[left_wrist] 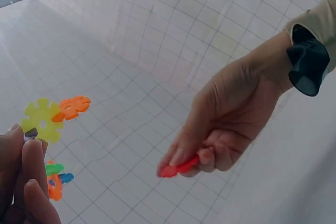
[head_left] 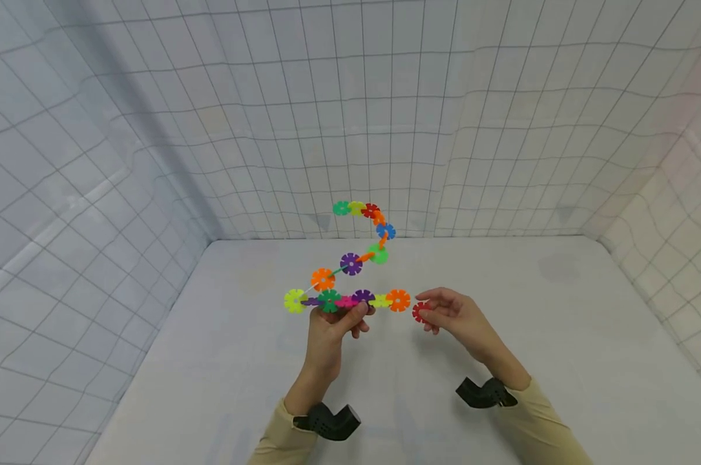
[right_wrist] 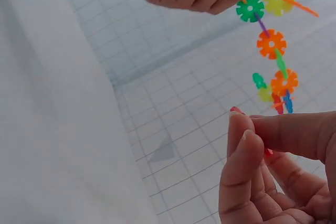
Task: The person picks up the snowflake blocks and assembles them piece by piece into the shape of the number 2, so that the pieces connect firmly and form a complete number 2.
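Observation:
A chain of colourful notched plastic discs [head_left: 351,264] is linked into a rough Z shape. My left hand [head_left: 325,342] grips its lower row, thumb on a purple disc [head_left: 362,298]. That row ends at the right in an orange disc [head_left: 398,300]. Just beside it, my right hand [head_left: 457,320] pinches a loose red disc [head_left: 420,312] between thumb and fingers, apart from the chain. In the left wrist view the red disc [left_wrist: 179,167] shows edge-on in the right fingers. Fingers hide most of it in the right wrist view.
Under the hands lies a white table surface [head_left: 228,361]. White sheets with a dark grid [head_left: 408,129] hang at the back and both sides. A dark wrist camera [head_left: 329,422] sits on the left wrist, another camera [head_left: 486,392] on the right.

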`<state>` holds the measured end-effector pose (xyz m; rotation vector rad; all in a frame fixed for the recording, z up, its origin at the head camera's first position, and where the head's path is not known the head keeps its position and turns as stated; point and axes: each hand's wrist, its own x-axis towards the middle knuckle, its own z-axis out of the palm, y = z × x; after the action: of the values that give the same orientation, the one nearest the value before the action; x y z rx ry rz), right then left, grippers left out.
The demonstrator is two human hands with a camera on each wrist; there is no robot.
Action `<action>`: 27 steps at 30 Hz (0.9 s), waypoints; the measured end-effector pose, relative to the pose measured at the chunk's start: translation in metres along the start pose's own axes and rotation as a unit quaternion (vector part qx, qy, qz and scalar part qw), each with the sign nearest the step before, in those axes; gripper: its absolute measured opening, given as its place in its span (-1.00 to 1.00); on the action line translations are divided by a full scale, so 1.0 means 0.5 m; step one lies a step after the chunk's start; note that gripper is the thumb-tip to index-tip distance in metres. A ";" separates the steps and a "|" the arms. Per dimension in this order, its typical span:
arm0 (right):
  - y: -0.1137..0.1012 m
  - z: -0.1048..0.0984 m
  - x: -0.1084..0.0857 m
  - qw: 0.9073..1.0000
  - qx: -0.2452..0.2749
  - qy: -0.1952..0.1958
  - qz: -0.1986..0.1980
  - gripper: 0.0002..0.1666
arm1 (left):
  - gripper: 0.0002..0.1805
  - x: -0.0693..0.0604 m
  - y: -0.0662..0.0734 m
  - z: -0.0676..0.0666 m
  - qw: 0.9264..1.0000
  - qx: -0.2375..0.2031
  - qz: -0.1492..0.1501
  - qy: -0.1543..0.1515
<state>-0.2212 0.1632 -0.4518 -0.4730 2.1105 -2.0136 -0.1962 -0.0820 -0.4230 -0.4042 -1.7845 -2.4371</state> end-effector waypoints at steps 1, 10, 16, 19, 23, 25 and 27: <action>-0.007 0.001 -0.003 1.000 0.010 0.006 -0.006 -0.61 | -0.93 0.000 0.000 0.000 1.000 0.001 -0.001 0.000; -0.069 0.021 -0.027 0.995 0.074 0.036 -0.058 -0.75 | -0.94 -0.001 0.000 -0.001 1.000 0.001 -0.002 -0.006; -0.094 0.031 -0.042 0.994 0.091 0.052 -0.038 -0.74 | -0.91 -0.001 -0.001 -0.001 1.000 0.006 -0.005 -0.011; -0.100 0.032 -0.047 0.993 0.097 0.048 -0.039 -0.70 | -0.91 -0.001 -0.002 -0.002 1.000 0.006 -0.002 -0.012; -0.103 0.030 -0.053 0.993 0.094 0.037 -0.056 -0.67 | -0.90 -0.001 -0.001 -0.002 1.000 0.002 0.005 -0.014; -0.103 0.029 -0.055 0.993 0.092 0.034 -0.062 -0.66 | -0.86 -0.001 0.000 -0.001 1.000 -0.001 0.006 -0.015; -0.102 0.027 -0.056 0.993 0.092 0.033 -0.066 -0.65 | -0.86 -0.001 0.002 -0.001 1.000 0.000 0.007 -0.017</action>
<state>-0.1852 0.1588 -0.4043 -0.5351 1.9502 -2.3012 -0.1957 -0.0829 -0.4226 -0.4575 -1.7883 -2.4361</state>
